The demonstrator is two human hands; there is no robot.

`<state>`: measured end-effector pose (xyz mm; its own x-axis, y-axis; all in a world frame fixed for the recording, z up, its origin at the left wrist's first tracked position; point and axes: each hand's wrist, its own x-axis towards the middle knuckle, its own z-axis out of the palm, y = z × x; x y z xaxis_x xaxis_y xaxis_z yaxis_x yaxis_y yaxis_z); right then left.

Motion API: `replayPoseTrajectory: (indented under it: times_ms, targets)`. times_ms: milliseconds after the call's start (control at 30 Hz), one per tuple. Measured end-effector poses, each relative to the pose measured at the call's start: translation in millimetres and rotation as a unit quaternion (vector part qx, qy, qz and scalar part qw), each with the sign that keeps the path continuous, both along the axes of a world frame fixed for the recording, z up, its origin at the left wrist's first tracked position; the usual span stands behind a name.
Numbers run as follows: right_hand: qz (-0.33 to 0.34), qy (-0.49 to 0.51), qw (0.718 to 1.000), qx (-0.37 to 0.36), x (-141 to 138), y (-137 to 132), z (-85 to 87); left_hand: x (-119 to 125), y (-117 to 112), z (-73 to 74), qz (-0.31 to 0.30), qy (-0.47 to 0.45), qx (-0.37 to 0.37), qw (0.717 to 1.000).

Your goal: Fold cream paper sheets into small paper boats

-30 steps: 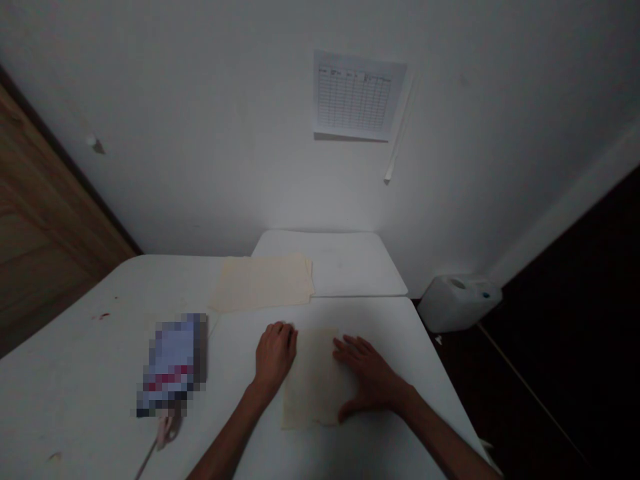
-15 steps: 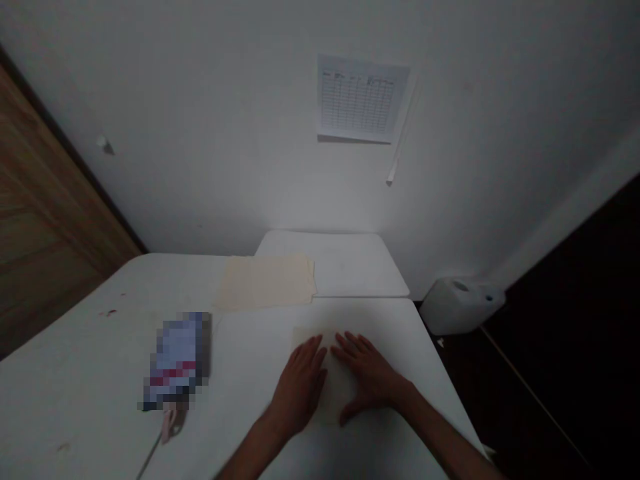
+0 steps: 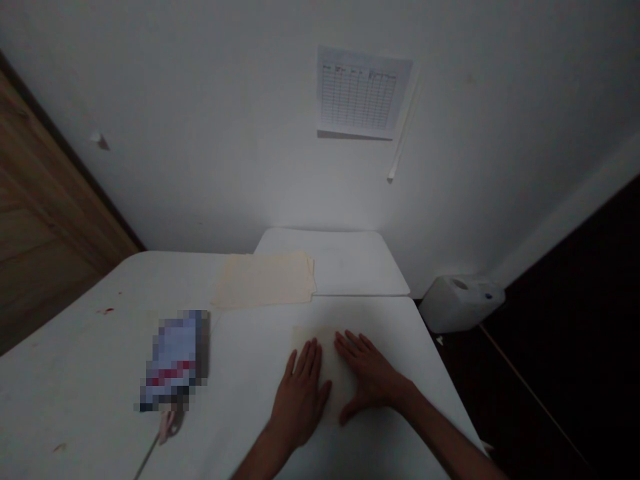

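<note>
Both your hands are open flat, palms down, fingers spread, holding nothing. Your left hand (image 3: 300, 397) presses the beige sheet (image 3: 313, 343) near its left edge, and your right hand (image 3: 370, 373) lies on its right part. The sheet sits on the white desk (image 3: 245, 347), with a beige stack (image 3: 264, 281) ahead and a blurred packet (image 3: 175, 360) to your left. A white plastic jug (image 3: 463, 303) stands beyond the desk's right edge, and a printed chart (image 3: 364, 92) hangs on the wall.

A sheet (image 3: 317, 340) is laid on the table (image 3: 75, 340), with a stack of sheets (image 3: 263, 280) placed behind it, a blurred packet (image 3: 175, 353) set to its left, and a plastic canister (image 3: 461, 303) left on the floor (image 3: 555, 347) to the right.
</note>
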<state>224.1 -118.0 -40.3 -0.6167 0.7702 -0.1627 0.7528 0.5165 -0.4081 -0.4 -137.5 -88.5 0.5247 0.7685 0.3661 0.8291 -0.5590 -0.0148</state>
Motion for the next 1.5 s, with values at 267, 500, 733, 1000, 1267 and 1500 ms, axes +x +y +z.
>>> replayPoseTrajectory:
  times_ms: [267, 500, 733, 1000, 1267, 1500]
  targets:
    - [-0.007, 0.005, 1.0, 0.007, -0.4, -2.3, 2.4, -27.8, -1.1, 6.1, 0.035, 0.009, -0.015, 0.999]
    - [-0.033, 0.025, 0.999, 0.004, 4.3, 2.9, -2.7, -39.1, -3.5, 8.9, 0.052, 0.02, -0.002, 0.998]
    - [-0.185, 0.068, 0.972, 0.131, 5.9, 6.8, -7.7, -38.9, -23.9, 16.3, 0.07, 0.012, 0.008, 0.997]
    - [-0.158, 0.085, 0.967, 0.181, -36.2, -11.6, -31.4, -19.5, -23.4, 13.4, 0.045, -0.049, -0.018, 0.998]
    - [-0.113, 0.051, 0.976, 0.178, -31.5, -6.7, -32.6, -8.6, 36.6, 8.3, -0.052, -0.006, -0.01, 0.999]
    - [-0.1, 0.001, 0.984, 0.15, -22.2, -5.9, -28.4, -24.3, 32.9, 2.4, -0.018, 0.012, 0.006, 1.0]
